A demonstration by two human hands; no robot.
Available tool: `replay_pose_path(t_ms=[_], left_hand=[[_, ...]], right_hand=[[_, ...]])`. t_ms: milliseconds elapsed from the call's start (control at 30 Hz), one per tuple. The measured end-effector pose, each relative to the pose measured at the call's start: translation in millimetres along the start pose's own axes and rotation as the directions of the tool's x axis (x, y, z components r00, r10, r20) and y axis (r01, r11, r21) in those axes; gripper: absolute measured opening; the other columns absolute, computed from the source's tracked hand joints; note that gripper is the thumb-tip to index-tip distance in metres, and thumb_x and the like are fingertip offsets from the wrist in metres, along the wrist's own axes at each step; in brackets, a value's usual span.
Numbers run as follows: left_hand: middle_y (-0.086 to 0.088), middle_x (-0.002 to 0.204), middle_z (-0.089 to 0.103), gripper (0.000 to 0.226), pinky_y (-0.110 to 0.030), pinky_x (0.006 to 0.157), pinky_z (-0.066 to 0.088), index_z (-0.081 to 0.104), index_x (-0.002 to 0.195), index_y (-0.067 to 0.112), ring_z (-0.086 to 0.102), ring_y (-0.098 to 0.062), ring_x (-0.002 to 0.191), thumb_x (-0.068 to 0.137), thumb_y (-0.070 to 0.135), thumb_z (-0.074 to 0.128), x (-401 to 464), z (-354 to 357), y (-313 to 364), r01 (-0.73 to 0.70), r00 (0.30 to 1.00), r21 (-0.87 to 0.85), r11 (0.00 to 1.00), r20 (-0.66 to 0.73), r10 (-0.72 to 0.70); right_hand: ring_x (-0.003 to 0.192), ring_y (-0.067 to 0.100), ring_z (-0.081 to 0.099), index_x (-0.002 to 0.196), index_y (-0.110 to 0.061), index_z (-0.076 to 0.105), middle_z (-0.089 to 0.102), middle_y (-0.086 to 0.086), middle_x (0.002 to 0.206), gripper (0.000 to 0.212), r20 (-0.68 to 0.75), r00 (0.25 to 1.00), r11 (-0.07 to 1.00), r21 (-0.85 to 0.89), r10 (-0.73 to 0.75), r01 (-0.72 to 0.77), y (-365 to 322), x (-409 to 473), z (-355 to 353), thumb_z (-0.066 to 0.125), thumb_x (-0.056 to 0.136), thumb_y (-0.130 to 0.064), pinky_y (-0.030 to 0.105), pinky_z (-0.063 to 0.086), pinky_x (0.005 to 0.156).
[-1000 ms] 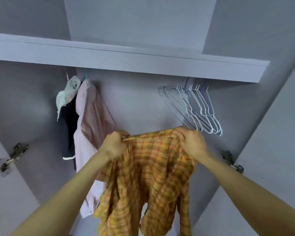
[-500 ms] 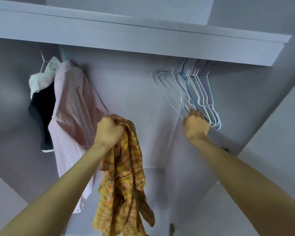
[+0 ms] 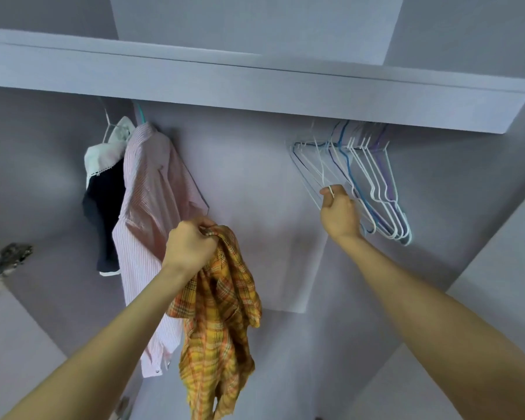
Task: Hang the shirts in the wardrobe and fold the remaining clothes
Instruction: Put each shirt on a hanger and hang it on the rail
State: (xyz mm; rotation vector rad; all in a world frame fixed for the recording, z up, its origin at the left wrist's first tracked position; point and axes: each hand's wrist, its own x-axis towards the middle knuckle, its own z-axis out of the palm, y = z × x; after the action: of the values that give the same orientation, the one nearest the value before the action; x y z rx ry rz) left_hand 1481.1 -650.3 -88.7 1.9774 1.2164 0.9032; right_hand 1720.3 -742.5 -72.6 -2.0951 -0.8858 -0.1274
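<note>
Head view: the right hand [image 3: 340,212] now has its fingers [image 3: 331,192] clamped on a white wire hanger [image 3: 322,168], tilting it out of the empty bunch. 1 second ago both hands spread the plaid shirt [image 3: 222,322]; now the left hand [image 3: 190,247] alone grips it bunched, beside the hung pink striped shirt [image 3: 152,204]. Threading the hanger likely follows.

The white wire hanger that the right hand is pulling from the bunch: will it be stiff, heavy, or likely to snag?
The white wire hanger looks thin, so it is probably light and may flex slightly. The right hand pinches it easily. It hangs packed among the other hangers, so it may well snag and drag neighbours along.
</note>
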Motion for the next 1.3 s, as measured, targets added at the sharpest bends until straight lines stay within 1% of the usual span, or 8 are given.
replay_pose_path(t_ms=[200,400,600,700,800,933,1167,1300], left_hand=[[0.003,0.086,0.061,0.021,-0.023,0.076,0.039,0.069,0.100,0.016,0.053,-0.016,0.084,0.084,0.009,0.057,-13,-15,-14,0.057,0.998,-0.005,0.998,0.036,-0.057],[-0.004,0.088,0.062,0.024,-0.026,0.074,0.042,0.066,0.107,0.009,0.055,-0.021,0.083,0.088,0.008,0.052,-29,-31,-42,0.127,0.990,-0.017,0.992,0.068,-0.125],[-0.005,0.099,0.061,0.023,-0.025,0.077,0.041,0.062,0.111,0.010,0.054,-0.019,0.090,0.091,0.012,0.051,-42,-39,-52,0.189,0.975,-0.055,0.980,0.131,-0.180],[-0.005,0.096,0.059,0.020,-0.027,0.074,0.042,0.054,0.111,0.012,0.055,-0.020,0.088,0.093,0.016,0.050,-44,-47,-57,0.248,0.959,-0.061,0.967,0.154,-0.236],[0.001,0.075,0.054,0.009,-0.028,0.062,0.040,0.053,0.093,0.013,0.052,-0.017,0.071,0.094,0.020,0.046,-45,-59,-71,0.249,0.955,0.067,0.966,0.146,-0.257],[-0.001,0.058,0.046,0.036,-0.028,0.051,0.033,0.041,0.063,0.016,0.041,-0.019,0.053,0.097,0.024,0.038,-41,-72,-80,0.249,0.955,0.187,0.950,0.117,-0.273],[-0.002,0.062,0.051,0.034,-0.022,0.048,0.041,0.048,0.068,0.014,0.048,-0.016,0.053,0.096,0.032,0.040,-26,-101,-79,0.481,0.874,-0.008,0.877,0.084,-0.479],[-0.006,0.070,0.055,0.032,-0.029,0.064,0.045,0.051,0.070,0.015,0.054,-0.021,0.064,0.096,0.031,0.042,-19,-118,-75,0.514,0.857,-0.058,0.856,0.081,-0.509]], right_hand=[[0.110,0.031,0.055,0.117,0.002,0.058,0.061,0.020,0.116,0.032,0.101,0.993,0.981,0.187,-0.068,0.049,-1,-33,7,0.033,0.098,-0.005,0.028,0.037,0.089],[0.056,0.003,0.046,0.114,-0.004,0.058,0.049,-0.009,0.063,0.023,0.091,0.994,0.909,0.417,-0.066,0.022,39,-151,37,0.044,0.095,-0.002,0.018,0.042,0.061],[0.053,0.012,0.055,0.097,-0.015,0.054,0.052,-0.001,0.060,0.013,0.638,0.758,0.598,0.558,0.133,-0.575,-1,-137,61,0.057,0.089,-0.006,0.030,0.049,0.065],[0.047,0.007,0.036,0.066,-0.017,0.050,0.041,-0.005,0.054,0.027,0.429,0.900,0.881,0.392,0.078,-0.263,-6,-154,73,0.054,0.093,-0.013,0.025,0.033,0.053],[0.055,-0.001,0.048,0.068,-0.013,0.059,0.060,-0.002,0.073,0.031,0.329,0.943,0.922,0.378,-0.052,-0.081,1,-182,74,0.047,0.097,-0.014,0.022,0.033,0.063],[0.063,0.002,0.050,0.067,-0.018,0.049,0.058,-0.002,0.069,0.033,0.211,0.972,0.782,0.586,0.106,-0.213,1,-179,71,0.041,0.099,-0.011,0.021,0.037,0.067],[0.044,-0.002,0.035,0.059,-0.017,0.036,0.033,-0.002,0.058,0.041,0.194,0.943,0.605,0.728,0.271,-0.323,2,-170,70,0.039,0.099,-0.012,0.023,0.029,0.059],[0.053,0.015,0.034,0.057,-0.013,0.036,0.033,0.002,0.053,0.042,0.315,0.949,0.821,0.537,0.019,-0.195,-2,-171,69,0.042,0.098,-0.014,0.033,0.029,0.058]])
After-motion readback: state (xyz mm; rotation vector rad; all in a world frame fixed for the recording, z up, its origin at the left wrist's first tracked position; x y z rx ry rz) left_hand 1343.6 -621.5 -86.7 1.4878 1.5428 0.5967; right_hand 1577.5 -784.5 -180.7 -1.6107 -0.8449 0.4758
